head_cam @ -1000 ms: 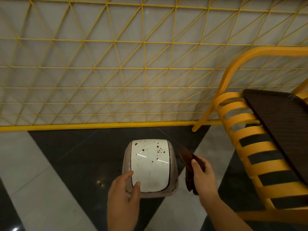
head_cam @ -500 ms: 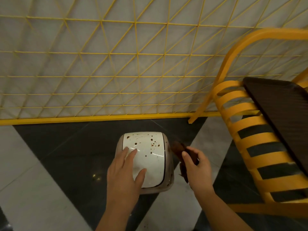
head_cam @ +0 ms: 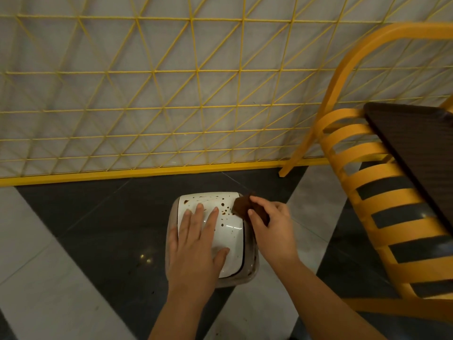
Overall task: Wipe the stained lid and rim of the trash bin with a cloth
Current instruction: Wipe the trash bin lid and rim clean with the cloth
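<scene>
left hand (head_cam: pixel 196 244): flat, fingers spread on lid (head_cam: pixel 230 239) | right hand (head_cam: pixel 272 227): grip pinching brown cloth (head_cam: pixel 241 207) | cloth touches lid's far-right corner

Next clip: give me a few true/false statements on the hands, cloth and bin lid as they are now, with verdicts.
1. The left hand lies flat on the lid. True.
2. The right hand holds a white cloth. False: the cloth is brown.
3. The lid is spotless. False: brown spots show on it.
4. The cloth is at the lid's far right corner. True.
5. The bin stands on the chair. False: it stands on the floor, left of the chair.
</scene>
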`<state>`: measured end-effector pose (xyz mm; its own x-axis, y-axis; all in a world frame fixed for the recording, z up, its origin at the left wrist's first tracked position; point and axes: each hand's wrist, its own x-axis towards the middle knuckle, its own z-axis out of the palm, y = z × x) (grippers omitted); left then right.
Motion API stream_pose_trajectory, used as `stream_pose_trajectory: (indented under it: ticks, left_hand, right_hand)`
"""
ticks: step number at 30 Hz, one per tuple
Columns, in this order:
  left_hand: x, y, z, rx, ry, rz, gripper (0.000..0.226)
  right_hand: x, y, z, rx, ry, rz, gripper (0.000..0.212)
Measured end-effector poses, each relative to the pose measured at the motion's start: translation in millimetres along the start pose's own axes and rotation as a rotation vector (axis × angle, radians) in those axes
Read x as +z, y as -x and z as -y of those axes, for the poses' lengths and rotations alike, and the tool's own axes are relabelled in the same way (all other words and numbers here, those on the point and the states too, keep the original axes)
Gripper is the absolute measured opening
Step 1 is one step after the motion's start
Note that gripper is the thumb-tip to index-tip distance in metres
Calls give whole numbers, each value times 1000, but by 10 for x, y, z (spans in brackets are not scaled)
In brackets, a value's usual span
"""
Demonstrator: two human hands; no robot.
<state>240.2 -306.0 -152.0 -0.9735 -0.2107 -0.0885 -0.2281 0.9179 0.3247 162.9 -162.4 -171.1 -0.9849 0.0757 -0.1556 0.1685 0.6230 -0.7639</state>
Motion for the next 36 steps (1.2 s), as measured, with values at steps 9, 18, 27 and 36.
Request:
stream_pose_trajectory:
  ticks: [9,18,27,36]
  left_hand:
    - [-22,-54,-60,-52,-116,64,81]
    - [-4,-72,-126,-93,-176,72,80]
    - [32,-81,-163,-123,-132,48,81]
    - [55,-76,-175,-137,-110,36,81]
  right_hand:
    - [-9,13,-100,-2,67,15,29]
    - [37,198,-208,-9,-12,-37,24]
    - [74,438,-398,-20,-39,-35,19]
    - [132,106,-99,-15,-34,-46,23]
